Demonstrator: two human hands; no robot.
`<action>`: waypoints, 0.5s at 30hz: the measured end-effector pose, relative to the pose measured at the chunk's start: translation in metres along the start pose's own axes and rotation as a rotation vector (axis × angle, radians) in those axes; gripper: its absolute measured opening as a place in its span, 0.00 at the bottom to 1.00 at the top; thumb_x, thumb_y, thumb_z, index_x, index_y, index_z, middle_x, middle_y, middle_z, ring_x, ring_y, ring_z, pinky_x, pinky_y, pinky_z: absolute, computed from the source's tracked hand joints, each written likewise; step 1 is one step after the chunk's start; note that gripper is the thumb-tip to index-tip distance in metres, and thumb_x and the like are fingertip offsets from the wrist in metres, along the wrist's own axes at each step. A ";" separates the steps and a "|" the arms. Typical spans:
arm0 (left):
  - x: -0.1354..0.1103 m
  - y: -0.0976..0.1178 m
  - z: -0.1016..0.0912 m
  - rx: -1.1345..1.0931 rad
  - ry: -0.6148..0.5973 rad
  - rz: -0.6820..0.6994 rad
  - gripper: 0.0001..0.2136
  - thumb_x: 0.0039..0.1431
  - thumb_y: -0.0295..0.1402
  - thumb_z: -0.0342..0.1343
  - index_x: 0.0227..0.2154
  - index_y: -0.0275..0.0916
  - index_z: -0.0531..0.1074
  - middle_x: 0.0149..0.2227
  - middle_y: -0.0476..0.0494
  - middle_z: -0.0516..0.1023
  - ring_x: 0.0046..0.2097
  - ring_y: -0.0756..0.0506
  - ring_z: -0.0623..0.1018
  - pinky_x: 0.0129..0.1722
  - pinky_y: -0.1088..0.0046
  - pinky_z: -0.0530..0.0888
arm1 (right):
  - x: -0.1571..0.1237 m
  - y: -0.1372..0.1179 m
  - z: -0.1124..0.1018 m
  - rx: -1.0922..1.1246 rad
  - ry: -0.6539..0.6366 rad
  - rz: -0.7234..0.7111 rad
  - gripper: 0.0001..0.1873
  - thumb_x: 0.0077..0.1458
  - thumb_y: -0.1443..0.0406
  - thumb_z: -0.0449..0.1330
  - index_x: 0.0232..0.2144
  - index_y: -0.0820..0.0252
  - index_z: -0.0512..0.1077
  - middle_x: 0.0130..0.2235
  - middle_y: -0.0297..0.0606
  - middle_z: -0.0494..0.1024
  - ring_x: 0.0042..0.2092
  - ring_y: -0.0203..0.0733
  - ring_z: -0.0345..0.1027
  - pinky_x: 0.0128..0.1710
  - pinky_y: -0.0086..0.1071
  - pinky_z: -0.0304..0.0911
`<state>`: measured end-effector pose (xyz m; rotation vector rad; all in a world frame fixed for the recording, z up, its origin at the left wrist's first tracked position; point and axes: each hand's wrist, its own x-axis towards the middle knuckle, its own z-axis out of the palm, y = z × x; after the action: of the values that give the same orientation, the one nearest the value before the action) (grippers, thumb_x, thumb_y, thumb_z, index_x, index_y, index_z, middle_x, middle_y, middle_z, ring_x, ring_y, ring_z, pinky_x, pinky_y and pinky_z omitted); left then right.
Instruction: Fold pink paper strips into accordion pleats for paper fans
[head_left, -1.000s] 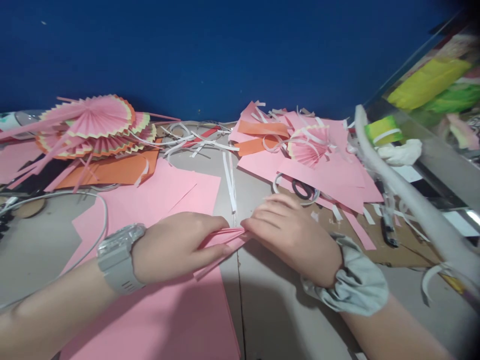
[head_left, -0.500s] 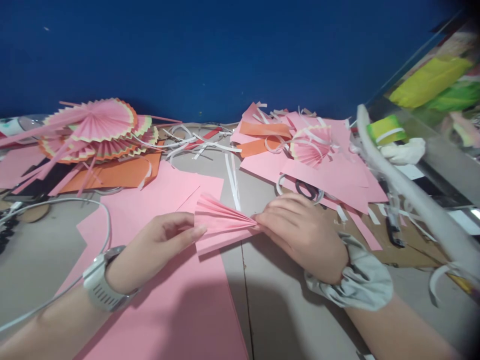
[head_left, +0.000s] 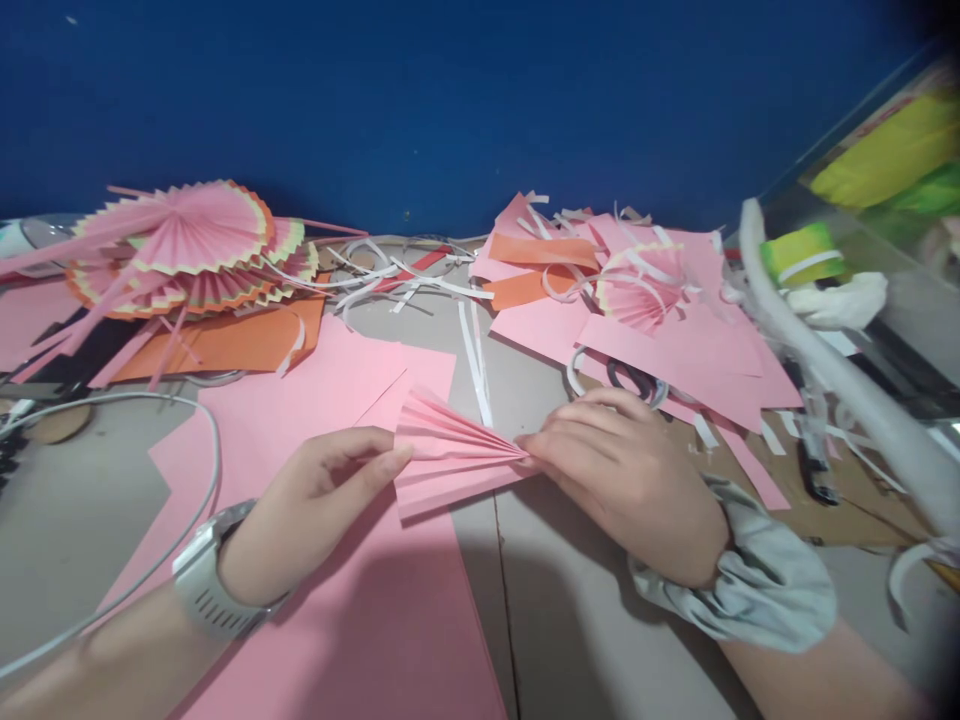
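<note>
A pleated pink paper fan (head_left: 448, 450) lies spread on the table between my hands. My right hand (head_left: 630, 480) pinches its narrow point at the right end, fingers closed on it. My left hand (head_left: 315, 510), with a grey watch on the wrist, holds the fan's wide left edge between thumb and fingers. Under my left hand lie large flat pink sheets (head_left: 352, 620). A grey scrunchie sits on my right wrist.
Finished pink-and-orange pleated rosettes (head_left: 187, 245) are stacked at the back left on orange paper. Pink and orange scraps with white strips (head_left: 637, 300) pile at the back right, over scissors (head_left: 630, 378). A white cable (head_left: 202, 440) loops at left. A blue wall stands behind.
The folded pink strip, pressed shut a second ago, has been spread into a fan. My left hand drew back to the left, to the fan's wide edge. My right hand kept its pinch.
</note>
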<state>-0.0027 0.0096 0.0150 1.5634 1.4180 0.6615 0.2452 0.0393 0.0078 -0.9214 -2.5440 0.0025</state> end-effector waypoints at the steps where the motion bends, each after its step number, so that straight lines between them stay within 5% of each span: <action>1: 0.000 0.000 0.000 -0.012 0.019 0.009 0.09 0.57 0.37 0.51 0.26 0.38 0.70 0.25 0.52 0.70 0.28 0.51 0.68 0.29 0.78 0.67 | 0.000 0.000 0.000 0.008 0.001 -0.002 0.08 0.56 0.74 0.51 0.30 0.61 0.69 0.25 0.33 0.74 0.32 0.36 0.66 0.40 0.36 0.53; 11: -0.006 -0.001 0.007 -0.351 0.038 -0.046 0.04 0.55 0.35 0.55 0.30 0.41 0.70 0.27 0.52 0.70 0.29 0.52 0.69 0.30 0.79 0.69 | 0.001 -0.003 0.005 0.048 0.002 -0.034 0.09 0.58 0.73 0.49 0.29 0.62 0.68 0.25 0.34 0.73 0.32 0.36 0.65 0.39 0.34 0.54; 15: -0.007 0.004 0.009 -0.289 0.102 -0.078 0.05 0.54 0.35 0.56 0.26 0.40 0.69 0.24 0.53 0.68 0.26 0.54 0.66 0.25 0.80 0.68 | 0.002 -0.005 0.005 0.049 0.005 -0.037 0.09 0.57 0.73 0.49 0.30 0.63 0.69 0.25 0.34 0.73 0.32 0.36 0.65 0.39 0.34 0.54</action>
<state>0.0052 0.0011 0.0157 1.2584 1.3809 0.8674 0.2391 0.0375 0.0050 -0.8549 -2.5445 0.0516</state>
